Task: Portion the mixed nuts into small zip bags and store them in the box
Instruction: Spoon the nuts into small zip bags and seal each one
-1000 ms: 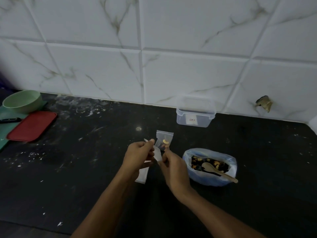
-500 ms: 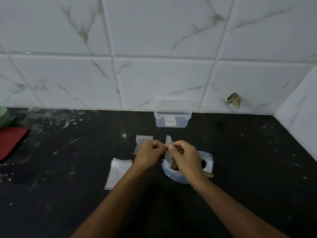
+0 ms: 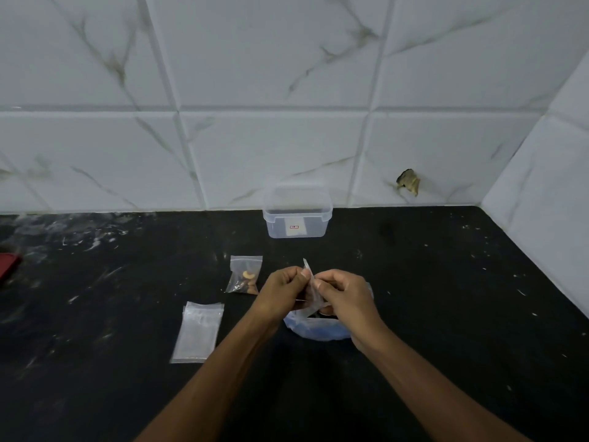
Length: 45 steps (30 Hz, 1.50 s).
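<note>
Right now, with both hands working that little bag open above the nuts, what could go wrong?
1. Both hands, left and right, pinch the empty zip bag over the blue nut bag; a hard tug could knock it and spill nuts.
2. The filled bag lies loose on the counter, not in the box; I cannot tell whether it is sealed.

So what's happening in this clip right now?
A person is bagging mixed nuts on a black countertop. Both the left hand and the right hand pinch a small clear zip bag above the blue bag of nuts. One filled zip bag lies on the counter, with a stack of empty zip bags beside it. The clear storage box stands by the wall.
</note>
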Motion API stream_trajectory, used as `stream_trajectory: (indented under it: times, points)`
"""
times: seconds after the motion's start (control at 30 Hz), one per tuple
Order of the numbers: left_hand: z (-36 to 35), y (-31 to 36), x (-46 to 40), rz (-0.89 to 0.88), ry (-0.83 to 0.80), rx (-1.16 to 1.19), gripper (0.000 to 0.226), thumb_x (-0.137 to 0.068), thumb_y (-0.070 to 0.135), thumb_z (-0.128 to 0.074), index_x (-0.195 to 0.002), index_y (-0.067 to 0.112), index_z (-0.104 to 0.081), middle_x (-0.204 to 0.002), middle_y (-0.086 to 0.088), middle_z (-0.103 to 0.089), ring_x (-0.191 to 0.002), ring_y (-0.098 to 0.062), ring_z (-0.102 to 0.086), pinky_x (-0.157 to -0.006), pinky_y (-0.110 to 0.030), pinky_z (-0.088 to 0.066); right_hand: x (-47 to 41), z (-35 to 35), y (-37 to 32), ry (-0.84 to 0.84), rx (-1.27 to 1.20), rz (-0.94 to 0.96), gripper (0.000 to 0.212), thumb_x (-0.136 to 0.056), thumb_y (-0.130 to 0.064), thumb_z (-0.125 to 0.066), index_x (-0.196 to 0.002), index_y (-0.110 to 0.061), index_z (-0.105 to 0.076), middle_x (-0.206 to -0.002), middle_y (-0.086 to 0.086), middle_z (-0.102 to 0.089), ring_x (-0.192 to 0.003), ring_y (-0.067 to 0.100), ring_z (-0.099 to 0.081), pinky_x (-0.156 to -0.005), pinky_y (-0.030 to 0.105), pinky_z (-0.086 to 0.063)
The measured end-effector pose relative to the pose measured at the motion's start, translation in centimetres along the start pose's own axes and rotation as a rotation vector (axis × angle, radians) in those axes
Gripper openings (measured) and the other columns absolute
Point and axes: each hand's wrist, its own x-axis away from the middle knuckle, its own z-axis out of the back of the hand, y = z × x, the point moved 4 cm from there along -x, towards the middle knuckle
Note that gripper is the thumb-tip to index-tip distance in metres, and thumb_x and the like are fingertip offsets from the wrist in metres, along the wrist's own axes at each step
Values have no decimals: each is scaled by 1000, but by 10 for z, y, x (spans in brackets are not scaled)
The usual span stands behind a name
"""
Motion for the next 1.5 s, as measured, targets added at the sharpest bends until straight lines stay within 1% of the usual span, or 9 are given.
stream_trajectory:
  times: [0.17, 0.43, 0.7, 0.87, 1.0, 1.07, 1.17, 1.27, 1.5]
  points:
    - [1, 0, -1, -11, -10, -24, 20, -99, 12, -52, -89, 10, -69, -91, -15, -71, -84, -19, -69, -76, -27, -58, 2, 1, -5, -43, -18, -3, 10, -91, -22, -65, -97, -16, -70, -84, -4, -70, -79, 4, -67, -67, 16, -54]
    - [-2, 1, 1, -31, -41, 7, 22, -99, 13, -52, -82, 11, -66, -75, -4, -65, -76, -17, -63, -81, -35, -55, -3, 11, -2, -57, -7, -31, 14, -92, -11, -61, -91, -11, -75, -86, 6, -73, -85, 19, -71, -79, 44, -60]
    - [-5, 12, 2, -15, -28, -199, 20, -91, 10, -56, -72, 8, -60, -78, -12, -65, -78, -19, -67, -75, -33, -57, -2, 17, -14, -28, 477, 131, 1, -90, -27, -64, -92, -27, -64, -79, -7, -68, -77, 7, -66, -75, 33, -57]
    - [-2, 17, -3, 24, 36, -495, 21, -85, 18, -62, -64, 13, -61, -73, -15, -67, -70, -20, -66, -68, -32, -56, 1, 25, -34, -15, 880, 240, 10, -98, -27, -51, -100, -20, -57, -88, -2, -59, -79, 13, -57, -66, 26, -42]
    - [-3, 27, 2, -67, 58, -522, 17, -88, 18, -60, -71, 15, -59, -71, -2, -62, -64, -9, -58, -62, -24, -49, 2, 25, -41, -12, 946, 241, 5, -96, -24, -53, -97, -20, -55, -89, 0, -60, -81, 16, -60, -68, 28, -47]
    - [-6, 27, 5, -133, 23, -404, 3, -89, 16, -61, -88, 19, -60, -88, 0, -64, -81, -10, -62, -73, -28, -54, 1, 29, -44, 49, 919, 246, 9, -96, -26, -53, -87, -22, -52, -79, -3, -56, -73, 14, -57, -59, 26, -43]
    - [-15, 14, 7, -215, -99, -386, 74, -80, 20, -75, -142, 27, -34, -142, 5, -44, -130, -9, -43, -102, -31, -48, -4, 35, -46, 87, 897, 214, 26, -96, -30, -52, -73, -25, -43, -69, -6, -49, -63, 10, -49, -52, 23, -32]
    - [-28, 5, 6, -250, -161, -471, 118, -70, 35, -85, -154, 33, -2, -159, 11, -20, -144, -7, -23, -116, -37, -33, -6, 33, -50, 70, 880, 220, 35, -98, -34, -50, -66, -27, -37, -64, -6, -46, -56, 7, -44, -50, 21, -30]
    - [-24, 6, 2, -432, 13, -388, 59, -75, 26, -82, -115, 47, -43, -113, 20, -59, -109, 5, -56, -90, -21, -49, -3, 35, -51, 70, 737, 293, 32, -97, -41, -51, -69, -26, -48, -60, -8, -48, -58, 5, -50, -49, 18, -28]
